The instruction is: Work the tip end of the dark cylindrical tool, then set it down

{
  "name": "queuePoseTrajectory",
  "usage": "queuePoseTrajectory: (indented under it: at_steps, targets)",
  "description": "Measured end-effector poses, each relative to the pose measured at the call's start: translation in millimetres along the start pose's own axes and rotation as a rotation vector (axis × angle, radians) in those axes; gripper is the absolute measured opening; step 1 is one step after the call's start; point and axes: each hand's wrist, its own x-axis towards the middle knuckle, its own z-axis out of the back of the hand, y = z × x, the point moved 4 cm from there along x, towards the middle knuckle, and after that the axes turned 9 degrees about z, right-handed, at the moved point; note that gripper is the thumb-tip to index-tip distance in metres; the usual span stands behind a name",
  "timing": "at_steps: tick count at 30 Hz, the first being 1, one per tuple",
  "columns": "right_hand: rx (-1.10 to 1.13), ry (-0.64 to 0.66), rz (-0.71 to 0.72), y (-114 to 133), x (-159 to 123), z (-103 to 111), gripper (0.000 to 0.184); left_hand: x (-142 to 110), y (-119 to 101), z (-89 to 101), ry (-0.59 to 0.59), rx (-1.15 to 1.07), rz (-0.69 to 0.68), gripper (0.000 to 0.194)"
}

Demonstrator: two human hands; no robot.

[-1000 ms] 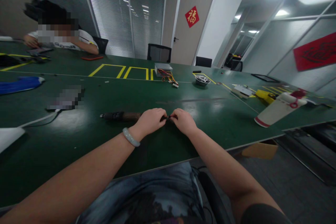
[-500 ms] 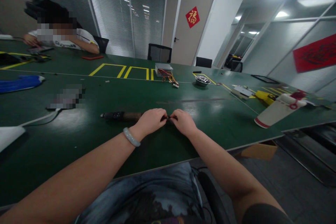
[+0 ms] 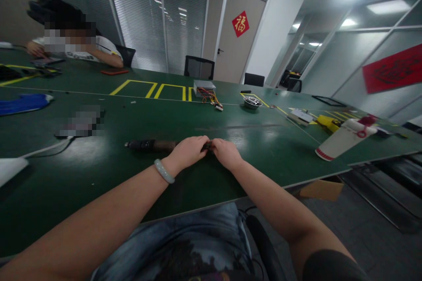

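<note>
A long dark cylindrical tool that looks like an inline electric screwdriver (image 3: 154, 145) lies across the green table, its narrow metal tip pointing left. Around its right-hand end is my left hand (image 3: 189, 151), fingers closed, with a pale bangle on the wrist. My right hand (image 3: 226, 153) meets it from the other side, fingertips pinched together at that same end. What the right fingers grip is mostly hidden; only a small dark bit shows between the two hands.
On the green table (image 3: 204, 189) are a metal bowl (image 3: 252, 103) with small items, a metal box with coloured wires (image 3: 204, 88), a tilted white cup (image 3: 343, 140), a blurred phone-like device (image 3: 81, 123) on a cable and a blue item (image 3: 24, 103). Another person (image 3: 75, 30) sits far left.
My right hand has moved slightly left, closing the small gap to my left hand. The tool and left hand stay nearly in place; the view has shifted a little.
</note>
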Motion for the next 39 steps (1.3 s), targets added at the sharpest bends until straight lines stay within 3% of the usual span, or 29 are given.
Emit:
queuePoseTrajectory:
  at_steps: [4, 10, 12, 15, 18, 22, 25, 28, 33, 39]
  targets:
    - [-0.034, 0.035, 0.018, 2, 1, -2, 0.014, -1, 0, 0.9, -0.011, 0.010, -0.005, 0.022]
    - [-0.071, 0.069, 0.023, -1, 8, -3, 0.015, -5, -3, 9.5, -0.120, 0.022, -0.123, 0.033]
    - [-0.081, 0.083, -0.011, -14, 10, -1, 0.013, -7, -1, 13.7, -0.155, 0.002, -0.135, 0.039]
    - [-0.108, 0.100, -0.121, -54, 2, 9, 0.011, -8, 6, 18.7, -0.185, -0.013, -0.117, 0.045]
    - [-0.163, 0.115, -0.312, -111, -33, 30, 0.008, -9, 11, 18.3, -0.181, -0.015, -0.103, 0.049]
    - [-0.276, 0.128, -0.651, -184, -119, 64, 0.010, -7, 14, 4.9, -0.082, -0.020, -0.110, 0.056]
    - [-0.352, 0.142, -0.878, -222, -188, 86, 0.016, -7, 15, -11.0, 0.046, -0.040, -0.129, 0.060]
    - [-0.394, 0.138, -1.040, -244, -236, 95, 0.023, -8, 17, -26.1, 0.176, -0.072, -0.122, 0.064]
    - [-0.384, 0.094, -1.166, -259, -259, 92, 0.027, -11, 19, -36.4, 0.279, -0.097, -0.082, 0.067]
    - [-0.396, 0.039, -1.255, -248, -236, 92, 0.036, -12, 17, -32.8, 0.287, -0.087, -0.079, 0.067]
